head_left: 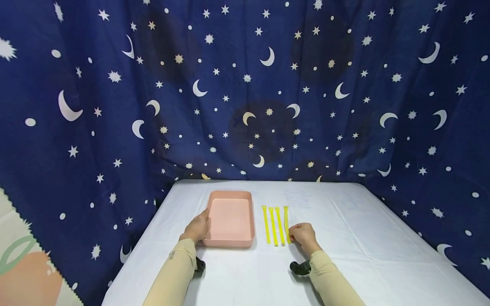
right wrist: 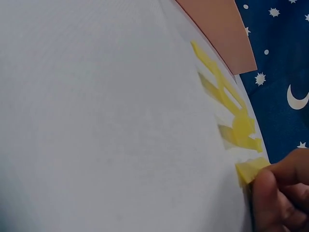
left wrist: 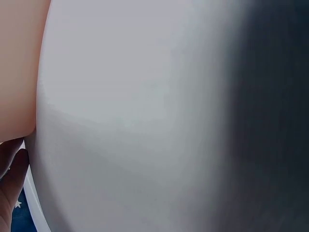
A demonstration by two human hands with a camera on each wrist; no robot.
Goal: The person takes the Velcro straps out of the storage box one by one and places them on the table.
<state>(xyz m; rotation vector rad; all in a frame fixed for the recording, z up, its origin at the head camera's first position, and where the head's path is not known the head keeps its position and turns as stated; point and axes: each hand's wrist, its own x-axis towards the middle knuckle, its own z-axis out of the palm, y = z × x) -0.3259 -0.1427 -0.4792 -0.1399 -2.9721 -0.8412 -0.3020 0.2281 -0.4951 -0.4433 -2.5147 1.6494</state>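
A shallow pink rectangular tray (head_left: 229,243) lies on the white-covered table. My left hand (head_left: 197,226) grips its left wall, fingertips at the rim; the left wrist view shows part of the tray (left wrist: 17,72) and two fingers (left wrist: 15,176) against its corner. To the right of the tray, several yellow cable straps, each with a slotted head at the far end, lie side by side lengthwise. With thumb and forefinger, my right hand (head_left: 304,236) pinches the near end of the rightmost yellow strap (head_left: 286,216). That pinched end (right wrist: 248,169) stands lifted off the cloth in the right wrist view.
The white tablecloth (head_left: 344,221) spreads beyond both hands. A dark blue curtain (head_left: 275,85) with moons and stars hangs behind and around the table. Black wrist devices (head_left: 300,268) sit under both forearms. A patterned cloth (head_left: 30,263) shows at the lower left.
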